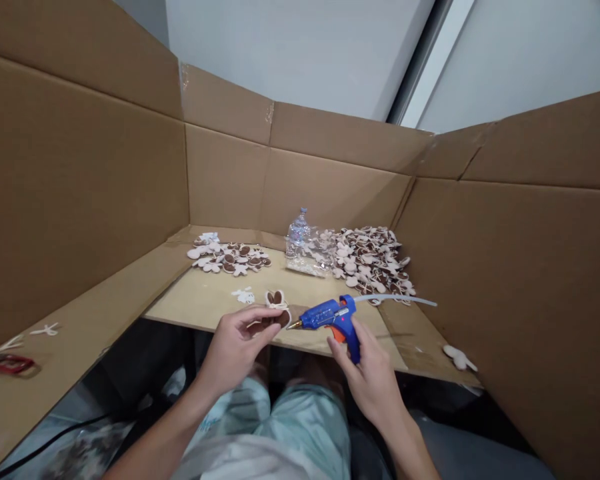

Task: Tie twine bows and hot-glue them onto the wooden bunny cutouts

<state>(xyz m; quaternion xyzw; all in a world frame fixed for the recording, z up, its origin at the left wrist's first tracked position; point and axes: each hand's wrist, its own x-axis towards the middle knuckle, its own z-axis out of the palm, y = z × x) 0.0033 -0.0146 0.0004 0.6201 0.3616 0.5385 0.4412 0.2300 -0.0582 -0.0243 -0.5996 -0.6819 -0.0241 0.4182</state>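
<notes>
The blue glue gun [325, 313] is the reference for all positions. Far left of it lies a red object [10, 363]. Beyond the gun, to the left, is a low heap of brown-and-white pieces [233, 259]; nearer lies a group of small white cutouts [243, 295].

Left hand [240, 343]: left of the gun, pinching the lower part of a two-eared piece [279, 299] between thumb and fingers. The piece sits at the nozzle [295, 325]; contact cannot be confirmed. It appears light, soft and non-slip; its pale cord [280, 307] may snag. Hold by the edge, clear of the nozzle. The ears point away from the person; the long axis runs crosswise to the gun's barrel.

Directly beyond the gun stands a clear bag [307, 267].

The gun should handle as stiff and fairly light. Hold the handle only; treat the nozzle as hot. The barrel axis runs left to right, nozzle leftward and slightly toward the person; a glue stick [400, 298] projects rightward from the rear.

Right hand [375, 377]: closed around the handle; trigger pressure cannot be determined.

Beyond the gun, to the right, is a larger heap [373, 260]; far right, one white piece [460, 357].
</notes>
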